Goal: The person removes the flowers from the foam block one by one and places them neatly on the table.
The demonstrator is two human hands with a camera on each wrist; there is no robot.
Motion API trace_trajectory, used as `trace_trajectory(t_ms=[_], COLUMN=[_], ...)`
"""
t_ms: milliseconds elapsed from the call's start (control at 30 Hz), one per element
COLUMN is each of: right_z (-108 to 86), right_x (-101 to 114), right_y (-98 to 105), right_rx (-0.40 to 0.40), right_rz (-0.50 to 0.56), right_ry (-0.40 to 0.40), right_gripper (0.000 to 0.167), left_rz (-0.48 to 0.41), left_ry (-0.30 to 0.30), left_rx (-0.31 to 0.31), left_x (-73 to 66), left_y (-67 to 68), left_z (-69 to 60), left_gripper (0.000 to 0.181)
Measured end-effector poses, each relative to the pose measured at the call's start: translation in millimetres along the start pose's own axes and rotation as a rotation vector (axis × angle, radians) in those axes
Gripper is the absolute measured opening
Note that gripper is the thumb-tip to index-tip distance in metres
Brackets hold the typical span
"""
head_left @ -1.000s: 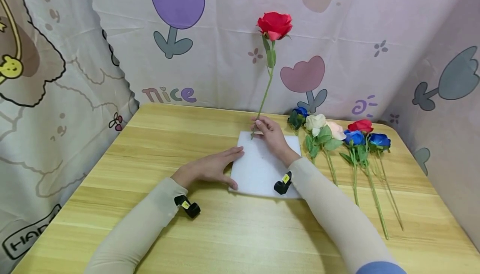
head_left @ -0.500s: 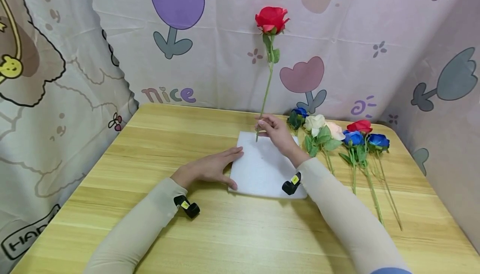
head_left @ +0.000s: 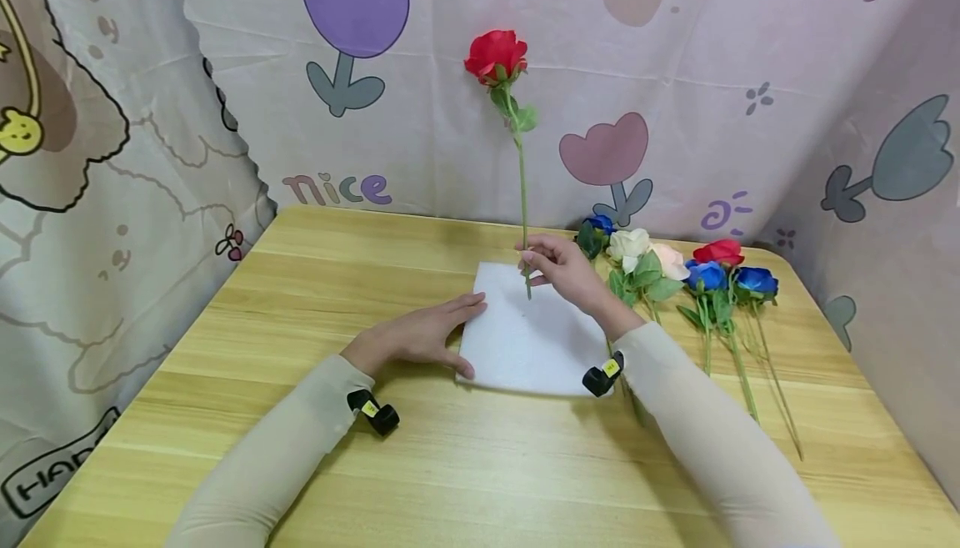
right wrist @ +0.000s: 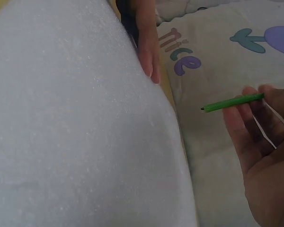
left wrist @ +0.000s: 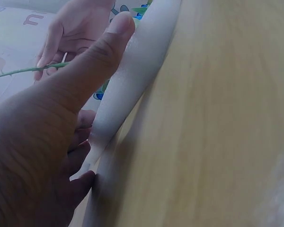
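Note:
A red artificial rose (head_left: 497, 57) stands nearly upright in my right hand (head_left: 566, 273), which pinches its green stem (right wrist: 232, 102) close to the lower end. In the right wrist view the cut stem tip juts out past the fingers, apart from the white foam block (head_left: 536, 339). The block lies flat on the table. My left hand (head_left: 427, 335) rests along the block's left edge, thumb spread from the fingers. From the left wrist, the thumb (left wrist: 97, 52) shows straight and the other fingertips touch the foam's side.
More roses lie to the right on the wooden table (head_left: 360, 256): a white rose (head_left: 630, 246), a pale pink rose (head_left: 670, 261), a red rose (head_left: 720, 252) and several blue roses (head_left: 757, 281). A patterned cloth (head_left: 465, 156) hangs behind the table.
My right hand has drawn slightly right and nearer with the rose. The bloom has swung left, so the stem now leans left instead of right. The left hand stays in place.

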State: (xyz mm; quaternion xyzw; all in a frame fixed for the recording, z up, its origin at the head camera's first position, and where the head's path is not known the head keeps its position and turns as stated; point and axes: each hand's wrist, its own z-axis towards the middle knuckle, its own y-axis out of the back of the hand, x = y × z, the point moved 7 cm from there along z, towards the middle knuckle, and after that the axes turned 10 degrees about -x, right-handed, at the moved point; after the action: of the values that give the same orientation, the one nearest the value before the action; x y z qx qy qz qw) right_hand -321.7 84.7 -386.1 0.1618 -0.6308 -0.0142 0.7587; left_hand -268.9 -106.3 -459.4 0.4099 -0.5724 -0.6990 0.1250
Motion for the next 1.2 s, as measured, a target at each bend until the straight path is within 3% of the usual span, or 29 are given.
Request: trace_trajectory(t_ms=[433, 767, 1200], right_z=[-20.1, -35.4, -62.6], right_x=[1.4, 2.0, 2.7], right_y=[9.8, 32.4, 63.9], right_rx=[0.043, -0.01, -0.092], right_rz=[-0.084, -0.177, -0.218], right_ry=[0.045, 0.059, 0.044], right_gripper=[0.024, 0.023, 0.025], left_rz=[-0.005, -0.009, -0.005], left_ry=[0.005, 0.002, 0.007], left_rx=[-0.007, -0.002, 0.006], left_x=[0.9, 0.1, -0.2], left_y=[-0.9, -0.2, -0.3], left_z=[0.0, -0.8, -1.1], left_gripper=[0.12, 0.121, 0.121])
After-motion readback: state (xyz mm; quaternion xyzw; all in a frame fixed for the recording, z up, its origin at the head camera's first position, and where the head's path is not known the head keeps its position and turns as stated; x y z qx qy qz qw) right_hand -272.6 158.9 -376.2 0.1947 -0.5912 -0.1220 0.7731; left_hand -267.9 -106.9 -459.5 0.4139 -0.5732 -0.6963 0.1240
